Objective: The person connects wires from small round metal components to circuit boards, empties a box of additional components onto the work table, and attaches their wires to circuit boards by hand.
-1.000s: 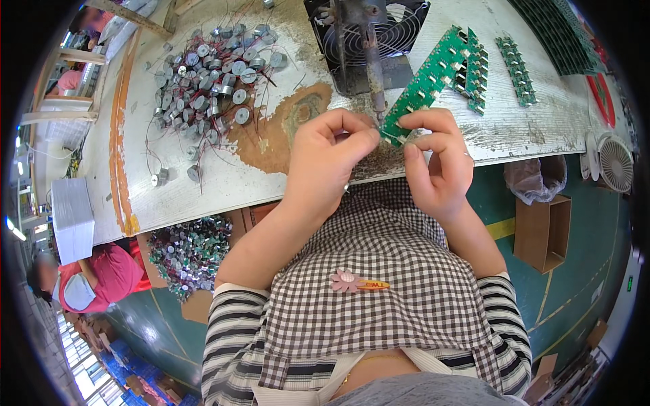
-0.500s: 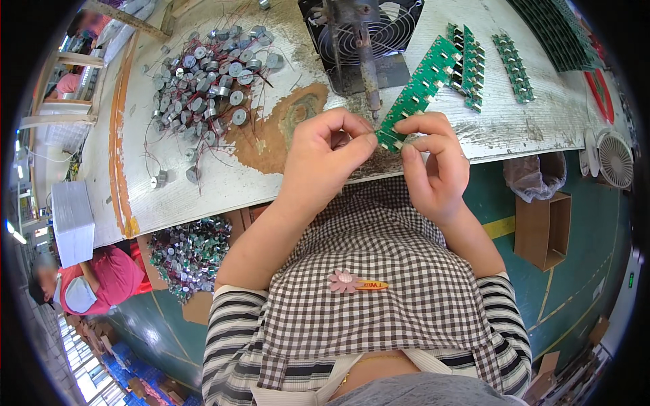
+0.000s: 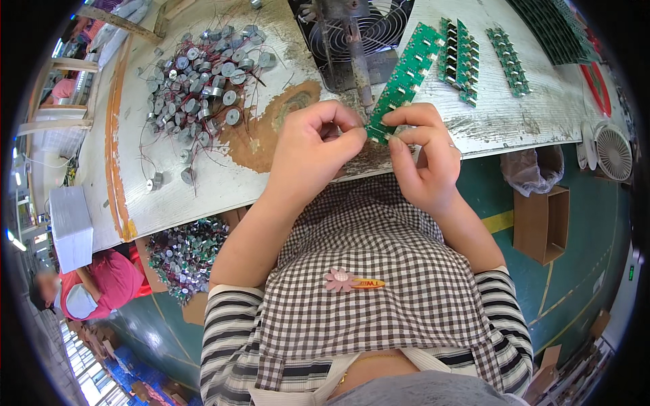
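Note:
A long green circuit board (image 3: 408, 73) lies slanted on the bench, its near end between my hands. My left hand (image 3: 317, 145) is closed in a pinch at the board's near left edge; what the fingertips hold is too small or hidden to tell. On the other side my right hand (image 3: 428, 152) rests its index finger over the board, and a bit of a small grey round part shows between thumb and fingers. Just beyond the fingertips, a soldering iron (image 3: 360, 71) points straight down from its stand, its tip close to the board.
Small round metal motors (image 3: 203, 84) with thin red wires are heaped at the left. A black fan (image 3: 379, 30) stands behind the iron. More green boards (image 3: 466, 61) lie to the right. Below the bench are a box of parts (image 3: 186, 257) and a carton (image 3: 542, 223).
The whole view has shifted slightly, so the bench and its things appear a little to the left and higher. Both hands stay at the board's near end with nearly the same grip.

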Demonstrator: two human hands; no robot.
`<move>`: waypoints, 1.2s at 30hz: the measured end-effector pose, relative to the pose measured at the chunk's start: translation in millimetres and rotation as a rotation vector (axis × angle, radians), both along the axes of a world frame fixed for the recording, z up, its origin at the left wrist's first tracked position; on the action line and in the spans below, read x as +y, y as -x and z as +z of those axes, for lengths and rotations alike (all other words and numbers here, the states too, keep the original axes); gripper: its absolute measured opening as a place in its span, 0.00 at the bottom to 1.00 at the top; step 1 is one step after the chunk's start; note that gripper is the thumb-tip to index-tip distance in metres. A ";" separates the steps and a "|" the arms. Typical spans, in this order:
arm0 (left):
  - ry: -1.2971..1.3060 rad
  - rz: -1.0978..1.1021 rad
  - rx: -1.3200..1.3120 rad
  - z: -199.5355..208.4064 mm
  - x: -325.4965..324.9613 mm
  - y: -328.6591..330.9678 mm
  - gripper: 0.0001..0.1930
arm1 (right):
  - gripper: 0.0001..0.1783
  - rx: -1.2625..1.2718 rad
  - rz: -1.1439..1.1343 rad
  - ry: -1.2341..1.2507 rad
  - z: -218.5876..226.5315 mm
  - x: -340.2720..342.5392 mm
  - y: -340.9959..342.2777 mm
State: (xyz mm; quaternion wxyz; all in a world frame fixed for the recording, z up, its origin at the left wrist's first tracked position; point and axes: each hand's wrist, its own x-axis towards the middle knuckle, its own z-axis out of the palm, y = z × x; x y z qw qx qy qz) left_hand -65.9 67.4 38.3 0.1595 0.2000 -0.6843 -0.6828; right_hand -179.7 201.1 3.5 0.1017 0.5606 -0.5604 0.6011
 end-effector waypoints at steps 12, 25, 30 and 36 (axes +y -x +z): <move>-0.078 -0.004 -0.030 0.0 -3.2 3.8 0.04 | 0.08 -0.096 -0.030 -0.014 1.6 -2.4 -1.3; 0.051 -0.024 -0.059 0.9 1.1 -3.3 0.04 | 0.08 -0.111 -0.040 -0.036 -2.0 3.2 -8.4; 0.224 -0.053 0.062 4.5 7.2 -12.6 0.05 | 0.03 -0.232 -0.011 -0.011 11.3 14.9 -11.0; 0.551 0.079 0.160 19.4 -44.3 -25.2 0.13 | 0.02 -0.305 0.034 -0.087 7.7 18.4 -5.4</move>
